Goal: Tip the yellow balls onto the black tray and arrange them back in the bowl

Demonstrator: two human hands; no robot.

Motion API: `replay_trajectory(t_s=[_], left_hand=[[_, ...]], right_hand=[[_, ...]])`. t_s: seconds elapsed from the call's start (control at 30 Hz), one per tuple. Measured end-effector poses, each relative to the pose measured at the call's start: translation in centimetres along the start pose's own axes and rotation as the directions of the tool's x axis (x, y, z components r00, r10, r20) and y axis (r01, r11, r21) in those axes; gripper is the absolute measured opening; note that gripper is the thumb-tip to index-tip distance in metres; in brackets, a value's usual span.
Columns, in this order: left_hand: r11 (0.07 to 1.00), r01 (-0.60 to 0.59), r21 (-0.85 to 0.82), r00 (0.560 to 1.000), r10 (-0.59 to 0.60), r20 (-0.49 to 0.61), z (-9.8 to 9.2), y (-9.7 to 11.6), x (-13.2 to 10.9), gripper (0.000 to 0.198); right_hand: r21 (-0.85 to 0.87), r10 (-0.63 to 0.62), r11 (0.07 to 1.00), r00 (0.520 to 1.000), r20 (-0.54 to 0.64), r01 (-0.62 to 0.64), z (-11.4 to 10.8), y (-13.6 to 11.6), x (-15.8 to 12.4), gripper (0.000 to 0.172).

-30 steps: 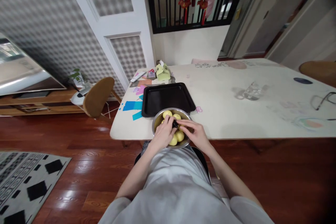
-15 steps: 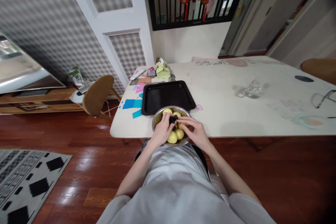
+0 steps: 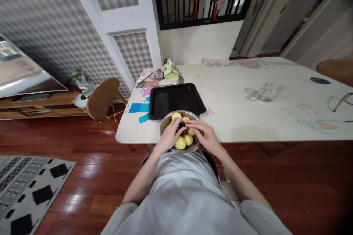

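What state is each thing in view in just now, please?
Bowl: upright at the table edge.
Lumps: yellow, heaped in the bowl.
Left hand: shut on a dark thing over the bowl.
Right hand: fingers bent over the lumps; grip unclear.
Tray: flat on the table, behind the bowl.
Glass: on the table, untouched; too blurred to tell if upright.
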State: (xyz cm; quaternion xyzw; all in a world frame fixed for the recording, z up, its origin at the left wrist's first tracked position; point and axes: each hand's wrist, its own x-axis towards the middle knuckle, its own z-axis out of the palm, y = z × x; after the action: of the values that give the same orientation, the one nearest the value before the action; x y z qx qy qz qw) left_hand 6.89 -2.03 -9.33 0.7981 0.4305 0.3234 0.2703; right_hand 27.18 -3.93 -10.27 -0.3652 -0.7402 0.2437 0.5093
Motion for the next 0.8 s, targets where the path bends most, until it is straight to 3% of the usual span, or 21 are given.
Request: replay_trajectory(t_s=[0.1, 0.27, 0.4, 0.5, 0.63, 0.8], left_hand=[[1.000, -0.012, -0.027, 1.000, 0.011, -0.026, 0.1, -0.5, 0.1, 0.019], [0.998, -0.002, -0.063, 0.997, -0.003, -0.075, 0.1, -1.0, 0.2, 0.018], [0.998, -0.014, -0.069, 0.998, 0.009, -0.066, 0.0, -1.3, 0.3, 0.019], [0.998, 0.006, -0.066, 0.996, -0.012, -0.088, 0.0, -1.5, 0.3, 0.020], [0.992, 0.045, -0.118, 0.978, -0.068, -0.197, -0.1, -1.9, 0.6, 0.024], [0.974, 0.077, -0.215, 0.909, -0.157, -0.385, -0.8, -2.4, 1.4, 0.030]], right_hand=[[-0.061, 0.049, 0.997, 0.999, -0.021, -0.051, -0.1, 0.4, -0.2, 0.023], [-0.237, 0.110, 0.968, 0.986, 0.123, -0.079, 1.1, 0.9, -0.5, 0.003], [-0.303, 0.171, 0.944, 0.979, 0.114, -0.130, 2.2, 0.7, -0.1, 0.008], [-0.247, 0.234, 0.947, 0.968, 0.096, -0.204, 2.8, 0.4, 0.3, 0.010], [-0.060, 0.293, 0.955, 0.954, 0.066, -0.290, 3.7, 0.0, 1.3, 0.008], [0.104, 0.300, 0.948, 0.954, 0.029, -0.301, 4.9, -0.5, 3.5, 0.006]])
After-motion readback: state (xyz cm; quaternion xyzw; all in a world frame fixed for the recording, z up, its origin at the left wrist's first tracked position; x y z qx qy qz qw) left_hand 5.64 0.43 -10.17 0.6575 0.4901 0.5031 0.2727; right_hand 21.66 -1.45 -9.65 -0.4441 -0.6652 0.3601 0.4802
